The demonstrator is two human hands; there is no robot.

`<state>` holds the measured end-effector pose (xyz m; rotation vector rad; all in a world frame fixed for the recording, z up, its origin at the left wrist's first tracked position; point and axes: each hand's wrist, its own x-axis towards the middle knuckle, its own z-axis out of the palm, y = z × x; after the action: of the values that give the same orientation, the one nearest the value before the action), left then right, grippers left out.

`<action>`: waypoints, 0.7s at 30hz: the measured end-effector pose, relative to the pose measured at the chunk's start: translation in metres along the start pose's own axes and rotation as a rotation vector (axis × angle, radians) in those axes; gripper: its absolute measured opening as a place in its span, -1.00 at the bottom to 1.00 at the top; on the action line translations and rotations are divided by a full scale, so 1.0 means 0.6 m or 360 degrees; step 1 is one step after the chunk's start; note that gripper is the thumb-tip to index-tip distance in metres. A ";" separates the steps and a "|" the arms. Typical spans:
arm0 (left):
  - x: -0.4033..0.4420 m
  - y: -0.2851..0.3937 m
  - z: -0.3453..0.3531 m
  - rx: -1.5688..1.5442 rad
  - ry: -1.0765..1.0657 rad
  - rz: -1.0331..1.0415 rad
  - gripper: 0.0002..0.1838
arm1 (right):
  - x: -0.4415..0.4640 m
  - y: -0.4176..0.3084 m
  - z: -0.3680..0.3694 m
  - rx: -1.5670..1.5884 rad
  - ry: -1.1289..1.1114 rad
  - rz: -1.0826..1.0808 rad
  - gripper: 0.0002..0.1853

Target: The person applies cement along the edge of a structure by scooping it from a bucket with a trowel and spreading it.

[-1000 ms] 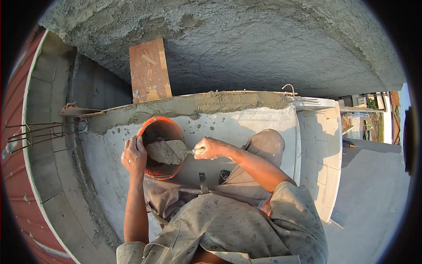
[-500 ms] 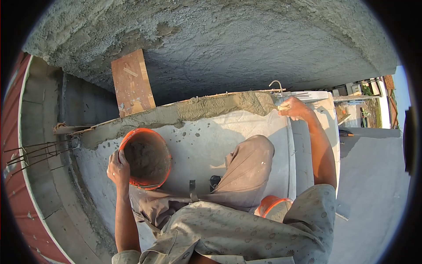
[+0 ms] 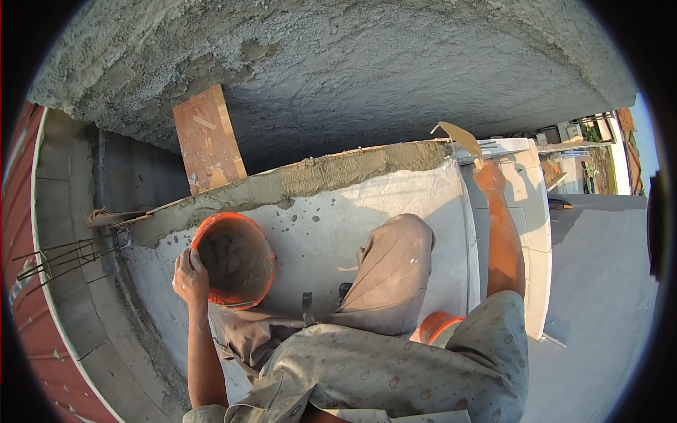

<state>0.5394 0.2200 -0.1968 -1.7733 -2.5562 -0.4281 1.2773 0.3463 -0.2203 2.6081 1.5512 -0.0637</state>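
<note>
My left hand point(image 3: 190, 277) grips the rim of an orange bucket point(image 3: 271, 276), which is tilted and partly filled with wet grey mortar point(image 3: 236, 261). In my right hand point(image 3: 489, 178) is the handle of a trowel point(image 3: 462, 138), its blade pointing up and left, off the end of the mortar strip. That band of wet mortar point(image 3: 338, 173) runs along the far edge of the pale slab point(image 3: 317, 243). Its surface looks smoother toward the right and rougher at the left. The bucket is close to the strip's left part.
Leaning near the strip is a mortar-spotted wooden board point(image 3: 210, 144). A rough plastered surface point(image 3: 395, 63) spans the top. Thin steel bars point(image 3: 60, 257) stick out at left. A second orange bucket point(image 3: 435, 326) stands by my right side. Red corrugated sheeting point(image 3: 42, 338) lies at far left.
My right hand has moved right and slightly down, away from the mortar strip, and the trowel blade now shows clearly. The left hand keeps its hold on the bucket.
</note>
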 end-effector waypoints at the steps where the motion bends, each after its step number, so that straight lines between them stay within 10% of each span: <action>1: 0.004 0.002 -0.001 -0.0003 0.0003 -0.0014 -0.72 | -0.009 0.010 0.042 0.0160 0.0092 -0.0058 -0.71; 4: 0.007 -0.006 0.002 0.0016 -0.0027 -0.0019 -0.71 | -0.026 -0.010 0.083 0.1203 -0.0584 0.0499 -0.71; 10: 0.001 0.001 -0.005 0.0007 0.0004 -0.0036 -0.72 | -0.092 -0.061 0.112 0.1210 -0.0409 0.0877 -0.71; 15: 0.002 -0.008 0.001 0.0009 0.0000 0.0013 -0.72 | -0.228 -0.145 -0.098 0.1586 -0.0597 0.0038 -0.54; 21: 0.009 0.027 0.005 -0.0017 0.0046 0.0119 -0.77 | -0.380 -0.418 -0.160 0.0581 -0.0858 -0.1285 -0.66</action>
<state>0.5526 0.2310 -0.1954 -1.8451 -2.4636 -0.4626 0.9464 0.2765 -0.1216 1.7130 2.3487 -1.0818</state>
